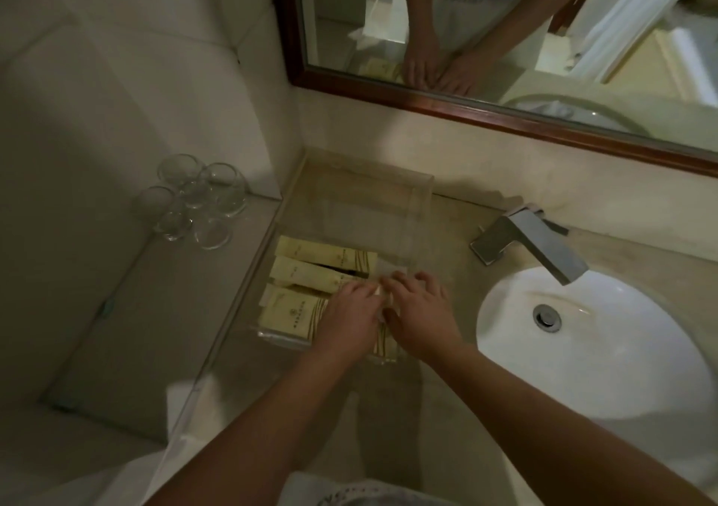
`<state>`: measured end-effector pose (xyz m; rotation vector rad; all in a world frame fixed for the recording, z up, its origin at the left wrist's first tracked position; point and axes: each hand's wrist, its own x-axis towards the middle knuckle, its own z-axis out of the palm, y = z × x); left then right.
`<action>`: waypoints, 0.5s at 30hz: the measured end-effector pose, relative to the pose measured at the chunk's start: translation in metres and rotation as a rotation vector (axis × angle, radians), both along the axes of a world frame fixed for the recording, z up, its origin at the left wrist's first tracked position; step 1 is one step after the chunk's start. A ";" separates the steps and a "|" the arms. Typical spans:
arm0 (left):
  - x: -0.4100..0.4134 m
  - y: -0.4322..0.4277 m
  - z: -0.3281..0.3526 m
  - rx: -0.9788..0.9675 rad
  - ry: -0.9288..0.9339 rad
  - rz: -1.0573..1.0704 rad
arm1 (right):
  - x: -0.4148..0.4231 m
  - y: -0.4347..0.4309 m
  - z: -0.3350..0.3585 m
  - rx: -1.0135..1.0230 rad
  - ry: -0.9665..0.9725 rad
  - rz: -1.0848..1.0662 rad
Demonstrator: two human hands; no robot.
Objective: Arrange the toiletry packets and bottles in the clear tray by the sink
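**Since the packets are light and slick, take them by the edges**

Where the clear tray (424, 185) sits on the tabletop (427, 408) between the wall ledge and the sink (582, 369), its near half holds several cream packets (311, 277) lying flat, side by side; its far half looks bare. No bottles can be made out.

Both hands are down in the tray's near right corner. The left grip (349, 313) lies curled over the packet ends with a small pale thing (376, 292) at its fingertips; whether it is pinched I cannot tell. The right grip (421, 311) has its fingers spread, tips down, holding nothing visible.

Such packets are probably thin, nearly weightless and glossy, so they would slide over each other at a nudge. A pinch on a long edge, or flat fingers pushing sideways, should square them best. The acrylic tray is likely stiff but light, and could skate on the stone.
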<state>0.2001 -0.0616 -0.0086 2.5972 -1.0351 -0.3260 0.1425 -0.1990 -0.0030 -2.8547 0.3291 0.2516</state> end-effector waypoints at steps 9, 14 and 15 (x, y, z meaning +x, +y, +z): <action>0.000 -0.011 0.000 -0.010 -0.079 -0.004 | -0.003 -0.005 -0.003 -0.024 0.012 -0.028; 0.010 -0.001 -0.003 -0.030 -0.105 0.073 | -0.002 -0.003 -0.003 -0.019 0.001 -0.032; 0.017 0.002 -0.004 -0.030 -0.102 0.120 | -0.001 -0.002 -0.003 -0.015 -0.003 -0.028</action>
